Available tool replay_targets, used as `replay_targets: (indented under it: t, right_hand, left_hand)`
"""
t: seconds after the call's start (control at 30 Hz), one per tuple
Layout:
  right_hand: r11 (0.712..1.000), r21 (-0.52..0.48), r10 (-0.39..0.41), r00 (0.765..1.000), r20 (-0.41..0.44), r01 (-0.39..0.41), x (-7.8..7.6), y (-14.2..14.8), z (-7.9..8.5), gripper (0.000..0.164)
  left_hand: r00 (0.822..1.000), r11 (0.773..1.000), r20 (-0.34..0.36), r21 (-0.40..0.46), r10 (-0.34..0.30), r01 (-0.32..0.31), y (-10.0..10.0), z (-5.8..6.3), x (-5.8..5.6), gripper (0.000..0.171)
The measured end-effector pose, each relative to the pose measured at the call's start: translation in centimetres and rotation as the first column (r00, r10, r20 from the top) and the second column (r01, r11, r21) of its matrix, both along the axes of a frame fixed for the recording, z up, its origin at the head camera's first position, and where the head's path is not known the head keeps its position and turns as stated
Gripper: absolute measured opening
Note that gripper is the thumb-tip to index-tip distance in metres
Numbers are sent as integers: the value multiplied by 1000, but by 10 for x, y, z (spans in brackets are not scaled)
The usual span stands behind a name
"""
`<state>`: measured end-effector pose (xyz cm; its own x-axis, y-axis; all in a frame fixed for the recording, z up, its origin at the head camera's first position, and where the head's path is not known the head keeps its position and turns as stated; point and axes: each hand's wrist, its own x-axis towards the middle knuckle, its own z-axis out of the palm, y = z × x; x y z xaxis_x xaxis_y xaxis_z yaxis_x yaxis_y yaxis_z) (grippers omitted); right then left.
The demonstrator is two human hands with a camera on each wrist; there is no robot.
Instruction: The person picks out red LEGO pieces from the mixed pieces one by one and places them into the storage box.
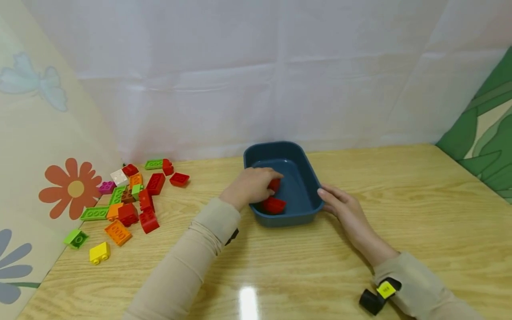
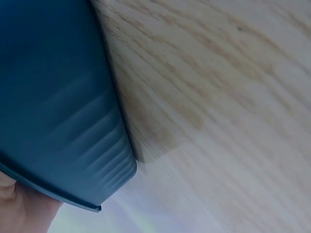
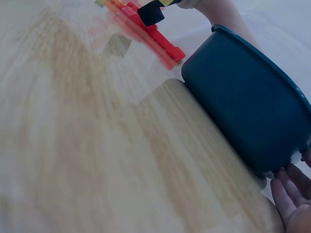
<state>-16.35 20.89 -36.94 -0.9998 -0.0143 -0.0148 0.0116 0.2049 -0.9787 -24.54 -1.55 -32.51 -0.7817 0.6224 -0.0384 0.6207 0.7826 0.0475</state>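
Note:
A dark blue plastic bin (image 1: 298, 189) stands on the wooden table. My left hand (image 1: 253, 184) reaches over its left rim, thumb and fingers around a red toy brick (image 1: 274, 185) that they partly hide. Just below that brick, another red brick (image 1: 274, 206) lies on the bin's floor. In the left wrist view the bin wall (image 2: 58, 107) covers most of that hand. At the near right corner, my right hand (image 1: 347, 209) grips the bin, thumb at the rim and fingers against the outer wall (image 3: 252, 102).
Loose toy bricks lie spread at the table's left: several red ones (image 1: 155, 183), an orange brick (image 1: 118, 233), a green one (image 1: 94, 213) and a yellow one (image 1: 99, 253). A white cloth (image 1: 200, 89) hangs behind the table, close to the bin's far end.

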Motion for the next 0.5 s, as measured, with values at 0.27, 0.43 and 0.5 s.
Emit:
replay_targets:
  t: [0.27, 0.43, 0.5]
  right_hand:
    - [1000, -5, 0, 1000, -2, 0, 1, 0, 0, 68]
    - [1000, 1, 3, 1000, 2, -3, 2, -1, 1, 68]
    - [1000, 4, 3, 1000, 4, -3, 2, -1, 1, 69]
  left_hand:
    - [1000, 1000, 4, -1, 2, -2, -1, 0, 1, 49]
    - [1000, 1000, -13, -9, 5, -5, -1, 1, 1, 48]
    - [999, 1000, -32, -23, -2, 1, -2, 3, 2, 47]
